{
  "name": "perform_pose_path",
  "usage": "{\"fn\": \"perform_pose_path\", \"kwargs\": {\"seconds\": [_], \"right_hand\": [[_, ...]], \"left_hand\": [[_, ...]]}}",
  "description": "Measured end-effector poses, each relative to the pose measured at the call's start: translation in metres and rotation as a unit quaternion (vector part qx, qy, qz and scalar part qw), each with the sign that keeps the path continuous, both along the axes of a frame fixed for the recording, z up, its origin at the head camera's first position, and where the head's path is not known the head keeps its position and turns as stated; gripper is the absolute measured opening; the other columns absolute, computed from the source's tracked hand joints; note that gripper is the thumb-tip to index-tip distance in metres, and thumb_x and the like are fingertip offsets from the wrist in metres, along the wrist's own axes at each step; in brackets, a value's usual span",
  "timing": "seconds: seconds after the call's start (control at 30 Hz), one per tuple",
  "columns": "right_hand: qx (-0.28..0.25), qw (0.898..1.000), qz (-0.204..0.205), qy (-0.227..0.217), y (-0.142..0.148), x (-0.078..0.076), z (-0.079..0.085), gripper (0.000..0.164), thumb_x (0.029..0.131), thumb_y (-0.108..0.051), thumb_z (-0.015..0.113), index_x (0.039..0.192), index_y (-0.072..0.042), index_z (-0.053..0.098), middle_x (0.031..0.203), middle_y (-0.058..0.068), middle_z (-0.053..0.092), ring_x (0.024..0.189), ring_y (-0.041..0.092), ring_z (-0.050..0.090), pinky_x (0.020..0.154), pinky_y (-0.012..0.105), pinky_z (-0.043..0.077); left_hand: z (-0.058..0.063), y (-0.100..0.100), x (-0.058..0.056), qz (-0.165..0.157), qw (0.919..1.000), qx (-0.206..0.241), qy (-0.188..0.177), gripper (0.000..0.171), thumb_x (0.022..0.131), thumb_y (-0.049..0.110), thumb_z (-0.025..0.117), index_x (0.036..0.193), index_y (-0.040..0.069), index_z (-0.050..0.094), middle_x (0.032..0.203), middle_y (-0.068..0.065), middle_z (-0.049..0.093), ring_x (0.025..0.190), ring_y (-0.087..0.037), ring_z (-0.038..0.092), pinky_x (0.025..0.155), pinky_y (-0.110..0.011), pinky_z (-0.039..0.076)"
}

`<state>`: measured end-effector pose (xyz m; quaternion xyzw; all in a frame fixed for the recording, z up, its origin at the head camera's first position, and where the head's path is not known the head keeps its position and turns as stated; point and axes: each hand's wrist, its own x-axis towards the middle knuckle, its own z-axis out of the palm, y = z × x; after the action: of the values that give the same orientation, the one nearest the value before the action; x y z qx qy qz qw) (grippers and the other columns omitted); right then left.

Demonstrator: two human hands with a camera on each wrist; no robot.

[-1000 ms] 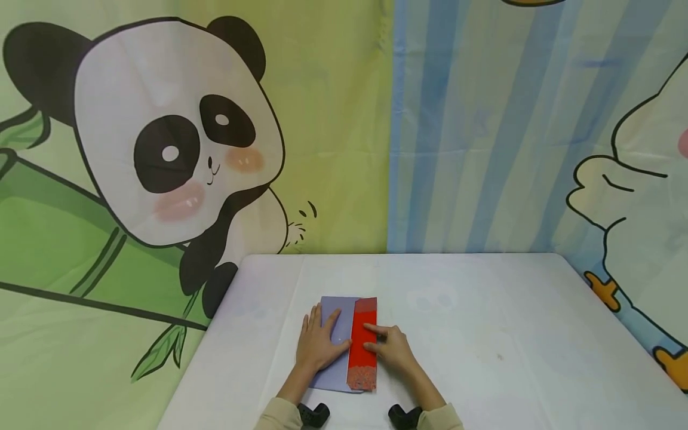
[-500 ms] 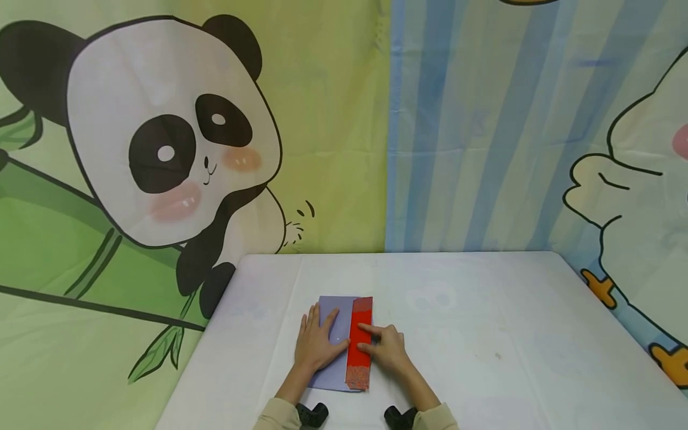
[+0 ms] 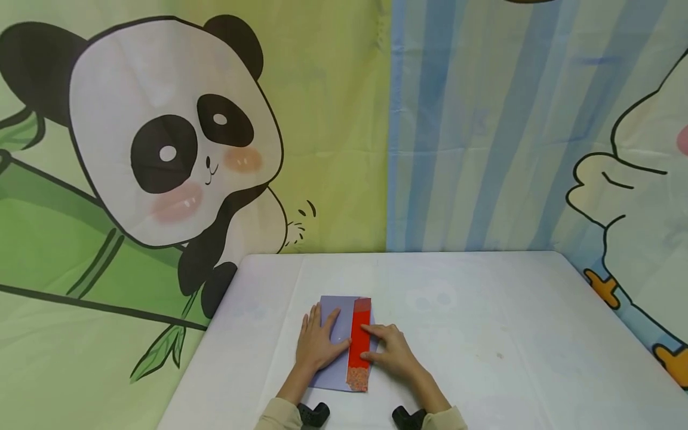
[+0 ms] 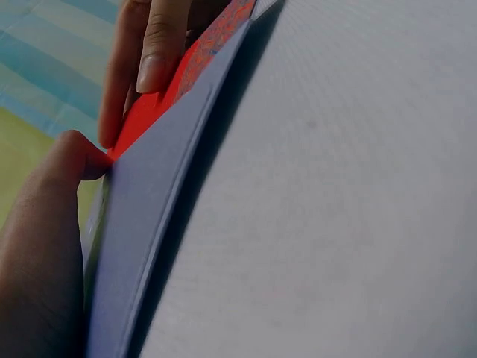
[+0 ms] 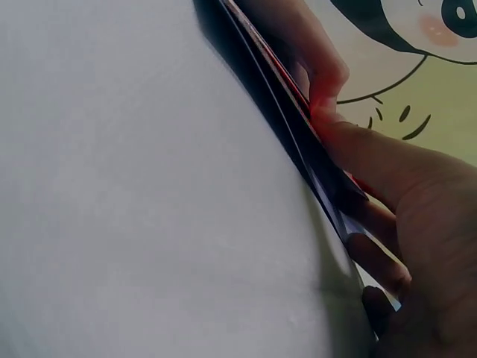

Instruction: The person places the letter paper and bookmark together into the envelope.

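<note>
A flat lavender folded sheet (image 3: pixel 338 322) lies on the white table, with layered edges visible in the left wrist view. Along its right side is a red paper strip (image 3: pixel 361 334) with patterned ends. My left hand (image 3: pixel 315 342) rests on the lavender sheet with fingers spread, its thumb tip reaching the red strip. From the right, my right hand (image 3: pixel 395 352) holds the red strip, index finger and thumb set apart on it. In the right wrist view, the right hand's other fingers (image 5: pixel 376 257) curl at the sheet's edge; their exact hold is partly hidden.
The white table (image 3: pixel 473 334) extends well to the right and behind the sheet. Black wrist devices (image 3: pixel 314 414) sit by both sleeves. Printed curtains (image 3: pixel 333 119) with a panda hang behind the table.
The red strip's right edge has shifted left and the strip looks narrower, with a lavender sliver showing beyond it. My right thumb has moved slightly nearer me; my left hand stays put.
</note>
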<state>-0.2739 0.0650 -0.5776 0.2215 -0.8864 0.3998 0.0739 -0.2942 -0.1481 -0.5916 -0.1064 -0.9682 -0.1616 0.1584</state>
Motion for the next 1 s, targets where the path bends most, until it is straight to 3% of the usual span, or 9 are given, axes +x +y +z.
{"fn": "perform_pose_path", "kwargs": {"seconds": [0.2, 0.3, 0.5, 0.8, 1.0], "right_hand": [[0.032, 0.999, -0.026, 0.011, -0.004, 0.003, 0.002, 0.062, 0.066, -0.048, 0.072, 0.122, -0.027, 0.057, 0.117, -0.006, 0.06, 0.075, 0.007, 0.035, 0.066, 0.024, 0.028], [0.026, 0.999, -0.018, -0.024, -0.002, 0.003, 0.004, 0.065, 0.066, -0.05, 0.071, 0.125, -0.028, 0.054, 0.109, -0.001, 0.059, 0.076, 0.01, 0.035, 0.065, 0.024, 0.029], [0.021, 0.995, 0.023, -0.099, 0.008, 0.002, 0.008, 0.075, 0.065, -0.052, 0.071, 0.132, -0.031, 0.045, 0.099, 0.0, 0.047, 0.088, 0.015, 0.038, 0.075, 0.031, 0.037], [0.032, 0.996, 0.036, -0.076, 0.006, 0.0, 0.005, 0.08, 0.062, -0.052, 0.072, 0.133, -0.029, 0.044, 0.097, 0.001, 0.047, 0.083, 0.014, 0.037, 0.071, 0.027, 0.034], [0.042, 0.993, 0.045, -0.098, 0.009, 0.0, 0.008, 0.083, 0.061, -0.053, 0.073, 0.134, -0.032, 0.041, 0.098, -0.001, 0.044, 0.087, 0.015, 0.037, 0.073, 0.028, 0.035]], "left_hand": [[0.001, 0.001, -0.001, -0.001, 1.0, -0.002, 0.002, 0.074, 0.072, 0.065, 0.049, 0.134, 0.027, 0.042, 0.143, -0.021, 0.027, 0.133, -0.035, 0.022, 0.107, -0.049, 0.014], [0.001, 0.002, -0.001, -0.002, 1.0, 0.002, 0.005, 0.074, 0.072, 0.065, 0.049, 0.134, 0.026, 0.043, 0.143, -0.021, 0.027, 0.132, -0.036, 0.023, 0.107, -0.05, 0.015], [0.001, 0.001, -0.001, -0.003, 1.0, 0.006, 0.005, 0.074, 0.071, 0.065, 0.05, 0.133, 0.026, 0.044, 0.143, -0.021, 0.027, 0.133, -0.035, 0.022, 0.107, -0.05, 0.015], [0.001, -0.001, 0.0, 0.0, 1.0, 0.003, 0.0, 0.075, 0.07, 0.065, 0.051, 0.134, 0.026, 0.043, 0.142, -0.022, 0.028, 0.132, -0.036, 0.023, 0.107, -0.05, 0.015], [0.0, 0.0, -0.001, 0.0, 1.0, 0.003, -0.002, 0.073, 0.072, 0.065, 0.05, 0.134, 0.027, 0.043, 0.143, -0.021, 0.026, 0.133, -0.035, 0.021, 0.107, -0.049, 0.014]]}}
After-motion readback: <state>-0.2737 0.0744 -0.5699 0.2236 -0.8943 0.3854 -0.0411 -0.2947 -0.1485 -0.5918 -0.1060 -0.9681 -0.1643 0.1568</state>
